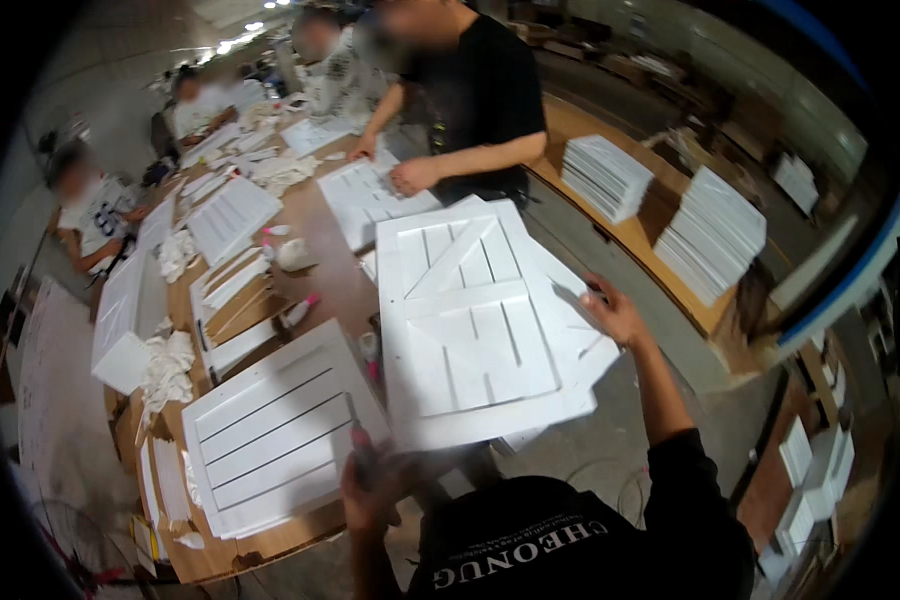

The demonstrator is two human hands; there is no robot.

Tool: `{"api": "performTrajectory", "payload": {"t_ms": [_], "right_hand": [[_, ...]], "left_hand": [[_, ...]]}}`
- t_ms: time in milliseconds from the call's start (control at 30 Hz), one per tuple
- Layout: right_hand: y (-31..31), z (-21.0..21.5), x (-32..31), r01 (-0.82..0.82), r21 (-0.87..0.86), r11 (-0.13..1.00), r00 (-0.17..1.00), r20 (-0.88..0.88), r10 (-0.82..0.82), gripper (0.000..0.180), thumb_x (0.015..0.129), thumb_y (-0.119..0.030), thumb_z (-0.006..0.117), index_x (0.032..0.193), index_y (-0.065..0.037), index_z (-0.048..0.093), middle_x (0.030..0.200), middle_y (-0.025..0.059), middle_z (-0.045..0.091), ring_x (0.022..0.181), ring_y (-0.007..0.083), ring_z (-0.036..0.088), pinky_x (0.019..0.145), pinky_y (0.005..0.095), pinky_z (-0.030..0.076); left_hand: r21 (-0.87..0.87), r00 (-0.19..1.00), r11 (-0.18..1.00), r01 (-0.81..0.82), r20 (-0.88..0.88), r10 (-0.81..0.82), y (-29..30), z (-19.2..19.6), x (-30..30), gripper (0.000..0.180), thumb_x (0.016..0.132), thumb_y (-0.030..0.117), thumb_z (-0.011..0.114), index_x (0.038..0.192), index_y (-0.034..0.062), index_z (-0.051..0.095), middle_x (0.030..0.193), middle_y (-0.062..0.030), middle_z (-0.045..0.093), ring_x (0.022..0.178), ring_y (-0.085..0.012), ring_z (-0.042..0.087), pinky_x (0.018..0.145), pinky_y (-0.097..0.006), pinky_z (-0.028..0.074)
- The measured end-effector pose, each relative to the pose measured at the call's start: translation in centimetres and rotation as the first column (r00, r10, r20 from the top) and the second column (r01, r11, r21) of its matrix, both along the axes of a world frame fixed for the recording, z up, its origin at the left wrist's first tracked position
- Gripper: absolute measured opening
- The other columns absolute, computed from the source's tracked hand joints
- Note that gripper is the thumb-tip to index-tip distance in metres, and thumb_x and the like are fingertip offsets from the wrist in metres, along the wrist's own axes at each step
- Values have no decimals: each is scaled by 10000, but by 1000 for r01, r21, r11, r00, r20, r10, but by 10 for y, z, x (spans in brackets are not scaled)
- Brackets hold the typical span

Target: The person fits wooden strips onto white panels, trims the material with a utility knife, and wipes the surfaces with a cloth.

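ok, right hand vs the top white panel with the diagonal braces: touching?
Touching. The head view shows the right hand with its fingers laid on the right edge of the white braced panel, no gap visible between them.

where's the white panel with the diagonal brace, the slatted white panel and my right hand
white braced panel (470,320), head view, on its flat middle rail
slatted white panel (270,435), head view, on a middle slat
right hand (615,315), head view, on the back of the hand at the braced panel's right edge
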State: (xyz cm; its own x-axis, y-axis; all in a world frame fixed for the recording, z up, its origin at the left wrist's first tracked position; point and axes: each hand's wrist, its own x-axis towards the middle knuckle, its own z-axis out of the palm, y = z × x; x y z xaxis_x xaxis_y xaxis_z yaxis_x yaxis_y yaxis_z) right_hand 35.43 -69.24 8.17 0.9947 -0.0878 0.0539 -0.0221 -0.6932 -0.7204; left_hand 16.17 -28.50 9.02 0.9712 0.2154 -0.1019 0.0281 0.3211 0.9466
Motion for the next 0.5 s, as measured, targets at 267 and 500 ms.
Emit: {"api": "performTrajectory", "payload": {"t_ms": [267,500], "right_hand": [[-29,-10,-40,37,571,820,977,150,-149,605,912,-508,427,1280,-31,481,1290,137,504,1192,267,470,1015,392,305],[-18,-50,-104,-175,650,739,896,417,-154,583,932,-480,386,1300,-34,467,1380,139,420,1294,268,366,1086,387,230]], "left_hand": [[245,928,899,362,-9,-371,-26,-3,7,561,722,42,610,1250,-11,426,1324,-168,457,1124,-218,525,950,-368,423],[494,876,750,439,-49,-480,-58,-4,27,521,716,59,682,1197,15,487,1090,-74,588,1027,-173,557,904,-333,437]]}}
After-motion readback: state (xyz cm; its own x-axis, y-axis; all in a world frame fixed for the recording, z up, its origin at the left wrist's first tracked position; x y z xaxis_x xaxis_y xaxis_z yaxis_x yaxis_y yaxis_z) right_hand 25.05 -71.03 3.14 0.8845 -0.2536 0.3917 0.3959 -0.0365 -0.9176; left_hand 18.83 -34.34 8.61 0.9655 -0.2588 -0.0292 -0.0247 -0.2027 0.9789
